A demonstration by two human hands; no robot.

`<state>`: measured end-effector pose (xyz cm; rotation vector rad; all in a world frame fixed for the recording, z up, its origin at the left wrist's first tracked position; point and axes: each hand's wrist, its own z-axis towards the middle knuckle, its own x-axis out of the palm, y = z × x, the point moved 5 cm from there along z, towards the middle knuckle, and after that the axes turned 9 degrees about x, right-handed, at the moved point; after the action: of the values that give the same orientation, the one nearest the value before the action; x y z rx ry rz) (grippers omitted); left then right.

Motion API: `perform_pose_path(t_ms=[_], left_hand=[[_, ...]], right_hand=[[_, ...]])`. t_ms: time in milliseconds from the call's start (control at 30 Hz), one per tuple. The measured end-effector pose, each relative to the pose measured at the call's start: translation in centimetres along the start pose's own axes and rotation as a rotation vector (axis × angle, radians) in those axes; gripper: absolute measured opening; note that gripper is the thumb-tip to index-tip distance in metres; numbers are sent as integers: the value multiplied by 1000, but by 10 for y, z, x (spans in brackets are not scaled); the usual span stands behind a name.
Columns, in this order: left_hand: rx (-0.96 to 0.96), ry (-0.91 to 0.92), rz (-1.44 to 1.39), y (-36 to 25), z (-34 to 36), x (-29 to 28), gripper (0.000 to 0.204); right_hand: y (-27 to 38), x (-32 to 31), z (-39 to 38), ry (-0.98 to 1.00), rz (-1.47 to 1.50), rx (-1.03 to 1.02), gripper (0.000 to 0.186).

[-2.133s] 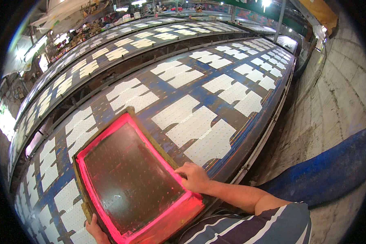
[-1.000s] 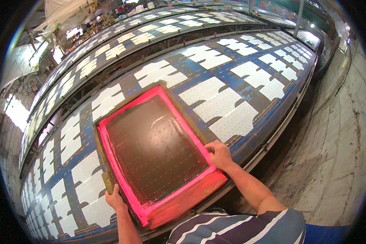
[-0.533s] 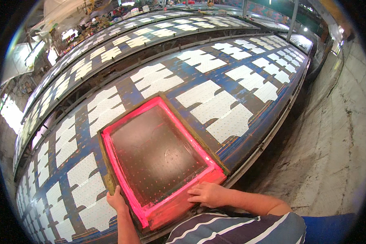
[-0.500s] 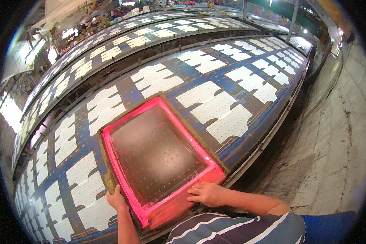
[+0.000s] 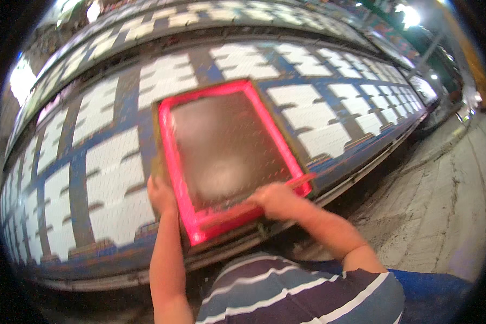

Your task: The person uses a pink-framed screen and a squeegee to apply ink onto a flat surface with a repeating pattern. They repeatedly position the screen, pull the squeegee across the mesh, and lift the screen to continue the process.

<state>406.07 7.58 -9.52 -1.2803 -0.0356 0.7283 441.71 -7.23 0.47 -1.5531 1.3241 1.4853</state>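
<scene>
Worktop: I see a long blue worktop [image 5: 129,108] running from the far left to the far right, curved by the lens, with a second, similar one behind it at the top of the view.
Floor: bare grey concrete floor [image 5: 443,205] lies to my right of the worktop's near edge.
White pieces: rows of white fabric pieces [image 5: 110,178] lie flat on the blue surface in pairs, on both sides of the frame and beyond it.
Printing screen: the printing screen [image 5: 227,151], a bright pink frame around dark mesh, lies flat on the worktop near its front edge, directly ahead of me. It covers one place in the row of white pieces, and its near rail sits just above the worktop's edge.
Shirt: my striped shirt [image 5: 297,291] fills the bottom centre.
Right hand: my right hand [image 5: 278,200] rests on the near rail of the frame, toward its right corner, fingers curled over the pink edge. The hand is blurred, so I cannot tell how tightly it grips.
Left hand: my left hand [image 5: 161,194] is on the frame's left rail near the lower corner, fingers wrapped against its outer side, holding it.
</scene>
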Motion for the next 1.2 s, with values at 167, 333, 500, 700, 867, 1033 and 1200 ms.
perform_pose_path(t_ms=[167,333,500,700,867,1033,1200], left_hand=[[-44,-16,19,-4,-1,-5,46],[-27,-40,-68,-13,-5,-4,43],[44,-41,26,-10,-2,-5,44],[-28,-25,-11,-7,-5,-4,44],[-99,-6,-87,-7,-5,-4,43],[-132,-16,-60,-19,-5,-6,40],[-185,-42,-103,-17,-7,-6,37]], right_hand=[[13,-4,-27,-57,30,29,44],[21,12,-42,-230,-1,2,44],[23,24,-42,-407,15,-40,41],[-5,9,30,-485,-27,-122,38],[-40,2,115,-517,-47,-146,39],[-80,-20,223,-545,-50,-145,34],[-120,-39,337,-532,-106,-143,32]])
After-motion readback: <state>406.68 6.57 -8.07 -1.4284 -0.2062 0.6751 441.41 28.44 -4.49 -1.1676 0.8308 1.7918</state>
